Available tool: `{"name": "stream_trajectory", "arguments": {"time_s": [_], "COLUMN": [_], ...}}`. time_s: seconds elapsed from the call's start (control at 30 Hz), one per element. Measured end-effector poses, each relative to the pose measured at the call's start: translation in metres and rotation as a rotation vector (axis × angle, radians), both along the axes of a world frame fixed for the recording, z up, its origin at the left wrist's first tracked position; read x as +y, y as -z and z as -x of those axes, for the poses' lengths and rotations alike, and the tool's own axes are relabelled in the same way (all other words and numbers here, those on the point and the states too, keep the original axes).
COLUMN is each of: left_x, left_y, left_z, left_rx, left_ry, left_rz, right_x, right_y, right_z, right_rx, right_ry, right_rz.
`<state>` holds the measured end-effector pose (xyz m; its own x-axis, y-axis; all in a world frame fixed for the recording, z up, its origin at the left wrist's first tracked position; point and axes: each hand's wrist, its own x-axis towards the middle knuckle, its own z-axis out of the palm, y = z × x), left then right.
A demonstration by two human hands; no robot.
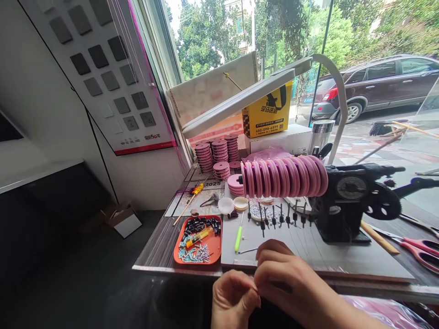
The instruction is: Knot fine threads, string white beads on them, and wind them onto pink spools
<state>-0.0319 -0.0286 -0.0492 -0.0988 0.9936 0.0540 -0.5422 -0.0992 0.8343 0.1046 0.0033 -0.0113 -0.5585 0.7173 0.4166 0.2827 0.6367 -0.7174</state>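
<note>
My left hand point(233, 297) and my right hand point(290, 276) meet just in front of the table's near edge, fingertips pinched together. Whatever they hold is too small to make out. Beyond them stands a black hand-cranked winder point(338, 219), its shaft carrying a row of pink foam spools point(284, 177). Several thin black pieces point(262, 221) show in a row under the spools. A green-handled tool point(238, 237) with a thin metal shaft lies on the grey board point(291, 251), left of my right hand.
Left on the table is an orange tray point(219, 249) of small black and pale parts, with a yellow-handled tool point(200, 236). Pink spool stacks point(220, 151), a bead dish point(264, 212) and a white lamp point(240, 100) stand farther back. Red-handled scissors point(420, 251) lie right.
</note>
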Motion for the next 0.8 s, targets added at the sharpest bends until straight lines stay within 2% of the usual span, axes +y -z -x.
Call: {"name": "stream_trajectory", "arguments": {"time_s": [0.13, 0.27, 0.43, 0.53, 0.6, 0.67, 0.8], "left_x": [0.0, 0.0, 0.003, 0.004, 0.004, 0.005, 0.004], "left_y": [-0.005, -0.006, -0.01, -0.02, -0.026, -0.029, -0.025], "left_z": [0.0, 0.004, 0.013, 0.018, 0.019, 0.019, 0.015], "left_rx": [0.009, 0.123, 0.485, 0.75, 0.831, 0.776, 0.302], "left_ry": [0.047, 0.046, 0.01, -0.009, -0.009, 0.01, 0.119], "left_rz": [-0.041, -0.124, -0.224, -0.211, -0.16, -0.094, -0.042], "right_x": [0.0, 0.002, 0.006, 0.008, 0.008, 0.008, 0.007], "right_y": [-0.003, -0.01, -0.015, -0.016, -0.018, -0.018, -0.013], "right_z": [0.001, 0.0, -0.004, -0.005, -0.005, -0.006, -0.006], "right_rx": [0.017, 0.028, 0.001, -0.04, -0.056, -0.044, 0.086], "right_ry": [-0.015, -0.06, -0.096, -0.095, -0.09, -0.074, -0.032], "right_rz": [0.039, 0.146, 0.179, 0.142, 0.142, 0.163, 0.227]}}
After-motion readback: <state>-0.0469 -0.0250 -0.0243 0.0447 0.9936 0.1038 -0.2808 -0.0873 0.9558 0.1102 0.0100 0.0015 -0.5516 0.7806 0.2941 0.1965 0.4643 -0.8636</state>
